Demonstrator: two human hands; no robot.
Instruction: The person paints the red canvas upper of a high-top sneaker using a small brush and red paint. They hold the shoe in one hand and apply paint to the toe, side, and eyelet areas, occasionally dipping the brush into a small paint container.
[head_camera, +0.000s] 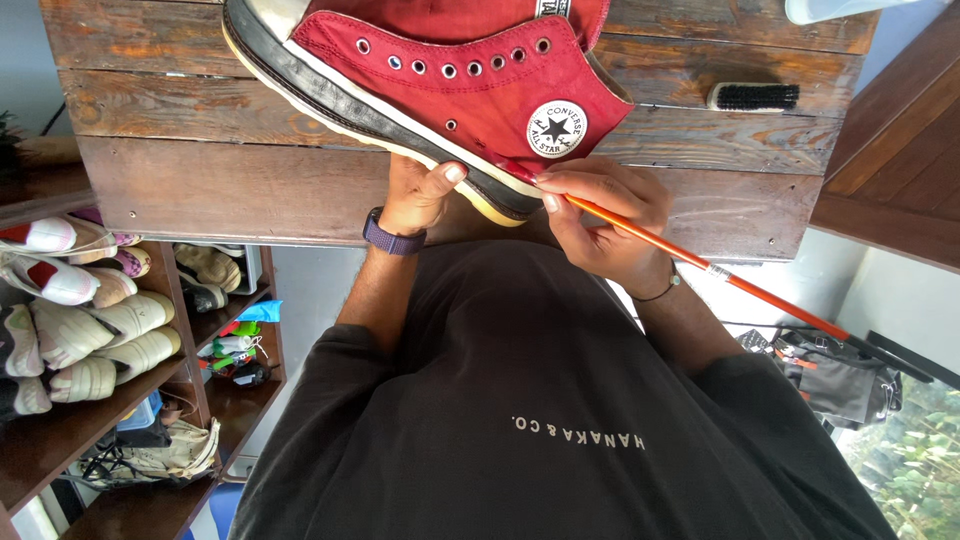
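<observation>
— Red canvas shoe (440, 70): where is it?
— Over the wooden counter (200, 190), left hand (418, 192) gripping its heel sole.
— And the right hand (600, 225)?
— Its grip pinches an orange paintbrush (700, 265), tip touching the sole.

My red high-top shoe (450, 75) runs off the top edge, toe unseen; my right hand (600, 215) hides the orange brush's (700, 265) tip; fingers of my left hand (415, 195) vanish beneath the sole.

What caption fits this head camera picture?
Left hand steadies a red high-top shoe while right hand touches an orange brush to its heel.
</observation>
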